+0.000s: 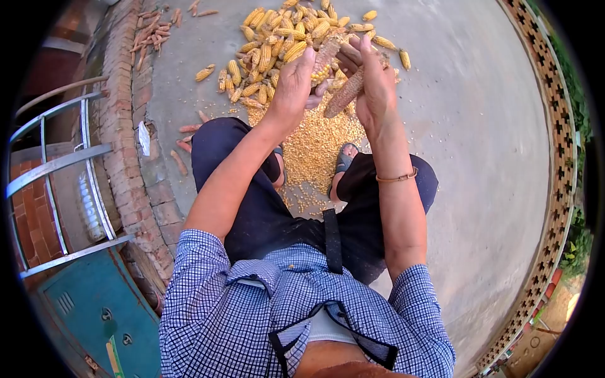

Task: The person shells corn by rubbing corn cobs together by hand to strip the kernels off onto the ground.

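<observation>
Well, my left hand curls its fingers round the part-shelled ear, which points away from me, just left of the bare cob my right hand clasps aslant.

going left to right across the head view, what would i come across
metal railing, white scrap, left hand, right hand, perforated brick border
</observation>
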`<state>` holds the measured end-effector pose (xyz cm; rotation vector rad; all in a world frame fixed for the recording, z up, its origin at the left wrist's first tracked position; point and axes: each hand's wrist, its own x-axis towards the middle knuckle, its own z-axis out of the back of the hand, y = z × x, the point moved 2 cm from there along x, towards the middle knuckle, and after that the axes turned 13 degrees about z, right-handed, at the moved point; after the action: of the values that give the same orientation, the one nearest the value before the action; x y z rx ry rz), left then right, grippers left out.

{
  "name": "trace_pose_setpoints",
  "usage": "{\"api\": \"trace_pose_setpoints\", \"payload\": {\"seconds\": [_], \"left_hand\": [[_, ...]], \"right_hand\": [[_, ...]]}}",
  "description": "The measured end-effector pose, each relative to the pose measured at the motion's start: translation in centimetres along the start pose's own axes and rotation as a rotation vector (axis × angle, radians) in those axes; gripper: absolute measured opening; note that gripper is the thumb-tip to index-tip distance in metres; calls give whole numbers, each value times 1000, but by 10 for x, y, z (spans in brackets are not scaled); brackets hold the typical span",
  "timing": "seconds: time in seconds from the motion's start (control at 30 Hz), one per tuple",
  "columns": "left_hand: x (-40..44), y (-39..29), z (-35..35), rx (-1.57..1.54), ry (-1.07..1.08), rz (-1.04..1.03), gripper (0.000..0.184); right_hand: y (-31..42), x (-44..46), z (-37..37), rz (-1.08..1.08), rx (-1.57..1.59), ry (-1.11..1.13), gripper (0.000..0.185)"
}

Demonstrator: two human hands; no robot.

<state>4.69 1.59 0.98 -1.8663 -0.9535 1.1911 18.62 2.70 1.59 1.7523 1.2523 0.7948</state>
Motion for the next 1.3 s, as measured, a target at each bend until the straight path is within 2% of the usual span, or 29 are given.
{"api": "trace_pose_setpoints", "payload": {"seconds": [0.07,0.17,0.2,0.23,0.27,0.3,0.4,0.47,0.53,0.57,0.63,0.67,0.7,0.77,0.87,0.93,1.0,1.07,1.1,1.2,1.23,1.3], "left_hand": [[1,-1,0,102,-42,-29,46],[13,14,1,626,-166,-261,46],[15,18,1,643,-123,-311,40],[15,22,1,659,-81,-362,34],[15,27,1,674,-40,-411,29],[12,31,-4,661,-52,-441,22],[9,27,-9,613,-41,-438,31],[5,18,-10,467,12,-225,35],[1,8,-8,323,50,-25,39],[-1,9,-8,280,33,-37,48],[2,6,3,253,90,-39,49],[3,5,6,240,122,-38,49],[1,6,-3,70,38,-66,48],[4,8,9,48,77,-36,46],[10,14,11,-26,135,-41,43],[7,18,-3,-75,134,-62,46],[3,22,-12,-111,155,-38,47],[13,37,-1,-128,206,43,48],[11,35,-1,-86,215,16,50],[6,35,-12,-3,109,-40,52],[3,34,-11,-2,137,-39,52],[0,26,-9,-76,200,35,45]], "right_hand": [[-7,-4,-5,52,-30,53,52],[-13,-20,-22,92,-115,46,51],[-13,-25,-28,96,-163,42,51],[-26,-22,-22,224,-367,-73,42],[-31,-20,-18,228,-405,-105,38],[-31,-19,-16,232,-443,-137,35],[-28,-21,-11,311,-515,-180,27],[-29,-16,-11,374,-517,-116,27],[-21,-13,-12,177,-352,-24,28],[-11,-15,-14,43,-235,3,29],[-5,-13,-12,-52,-114,97,39],[-6,-11,-9,-34,-133,122,43],[-5,-9,-6,-15,-152,146,48],[-4,-10,-2,-8,-182,206,65],[-9,-22,-13,25,-393,145,73],[-1,-31,-27,-76,-557,226,71],[-21,-32,-24,397,-950,107,59],[-18,-36,-28,438,-952,-19,54],[-16,-38,-28,456,-957,-85,52],[-21,-29,-19,356,-973,-149,46],[-23,-31,-21,461,-942,-193,44],[-27,-28,-20,441,-998,-159,43]]}}
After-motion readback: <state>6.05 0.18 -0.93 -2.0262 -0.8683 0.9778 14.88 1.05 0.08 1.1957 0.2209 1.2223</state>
